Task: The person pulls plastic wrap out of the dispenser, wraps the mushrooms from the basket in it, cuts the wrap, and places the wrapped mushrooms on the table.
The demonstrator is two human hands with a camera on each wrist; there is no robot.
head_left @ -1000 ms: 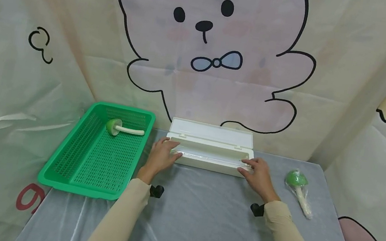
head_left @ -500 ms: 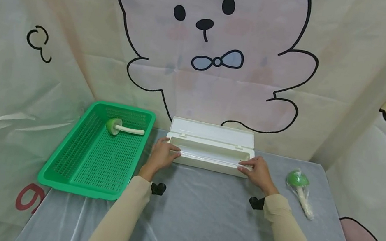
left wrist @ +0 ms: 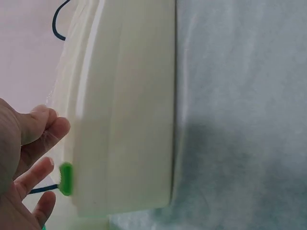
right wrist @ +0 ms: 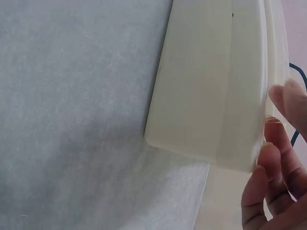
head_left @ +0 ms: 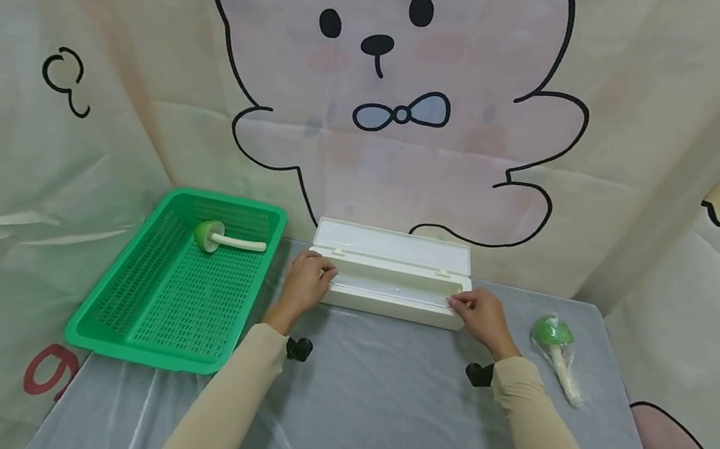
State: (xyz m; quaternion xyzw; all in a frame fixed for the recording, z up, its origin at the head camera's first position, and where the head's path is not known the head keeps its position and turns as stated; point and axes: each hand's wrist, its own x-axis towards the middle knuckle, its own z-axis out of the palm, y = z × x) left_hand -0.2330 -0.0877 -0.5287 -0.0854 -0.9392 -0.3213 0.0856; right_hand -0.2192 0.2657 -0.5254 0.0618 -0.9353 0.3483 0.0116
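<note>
The white box [head_left: 389, 309] stood near the back edge of the grey-covered counter [head_left: 374, 413], its lid [head_left: 391, 246] raised behind it. The left hand [head_left: 305, 284] was at the box's left end, its thumb and forefinger together in a grip on clear film [left wrist: 49, 97], the other fingers spread. The right hand [head_left: 483, 322] was at the right end, thumb and forefinger close together by the rim; whether that grip had film between the fingertips I could not tell. Left of the box, the green basket [head_left: 177, 364] held a green-capped mushroom [head_left: 211, 236] lying on its side, stem pointing right. Another mushroom, the wrapped one [head_left: 559, 357], lay on the counter well right of the box. A cartoon bear [head_left: 408, 61] was drawn on the backdrop behind.
</note>
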